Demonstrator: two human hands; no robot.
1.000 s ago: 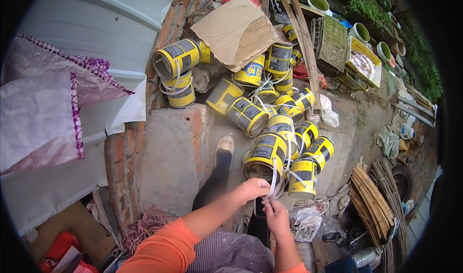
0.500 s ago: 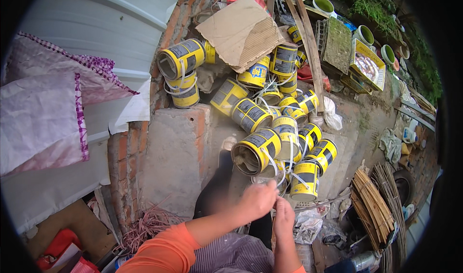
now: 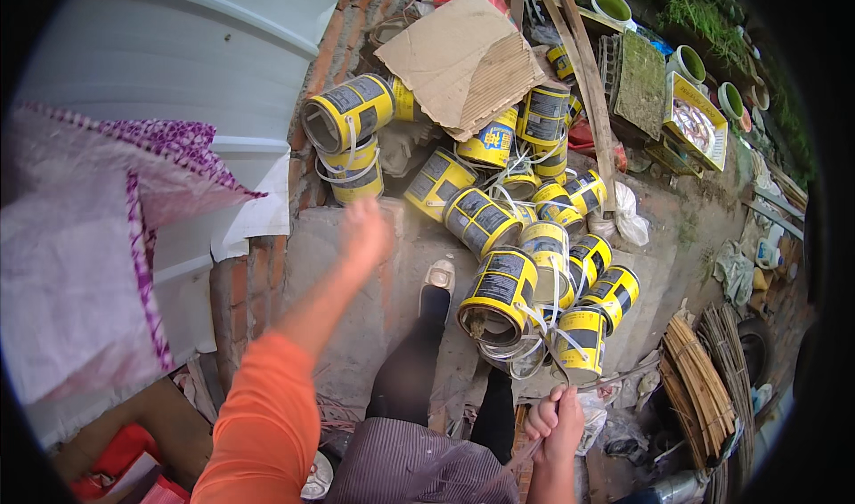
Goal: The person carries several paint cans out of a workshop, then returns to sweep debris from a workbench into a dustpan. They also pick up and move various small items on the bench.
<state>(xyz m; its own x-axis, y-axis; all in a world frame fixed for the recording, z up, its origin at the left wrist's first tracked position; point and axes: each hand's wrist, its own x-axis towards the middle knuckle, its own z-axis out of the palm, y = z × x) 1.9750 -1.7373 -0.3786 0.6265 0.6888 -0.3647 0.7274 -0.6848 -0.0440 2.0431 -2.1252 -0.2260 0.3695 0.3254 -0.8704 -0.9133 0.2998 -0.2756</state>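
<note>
Yellow-black cans (image 3: 481, 219) — a loose pile is being spread over the ground ahead of the person, right of the brick block (image 3: 334, 272), with the far ones being partly covered by a cardboard sheet (image 3: 459, 59). Two stacked cans (image 3: 361, 103) are being supported beside the wall, behind the block. The nearest can (image 3: 500, 281) is being tipped on its side, its hollow end being turned toward the person.

Handling, judged by look: cans are being taken as empty, so light singly but awkward as a bunch. Walls are being read as stiff but thin — dents likely if squeezed; smooth sides are being rated slippery, poor for a one-hand hold.

Left hand (image 3: 367, 235) is being held up in front of the block's far corner, near the stacked cans; contact can't be told, and its fingers are being blurred too much to tell their state. Right hand (image 3: 554, 422) is being held low, at the near edge of the bunch, fingers being clenched on what seems a thin strand (image 3: 563, 375).

White handles (image 3: 571, 344) are being tangled together; bendy, best grip point. Hold is being advised where they gather, not on rims.
</note>
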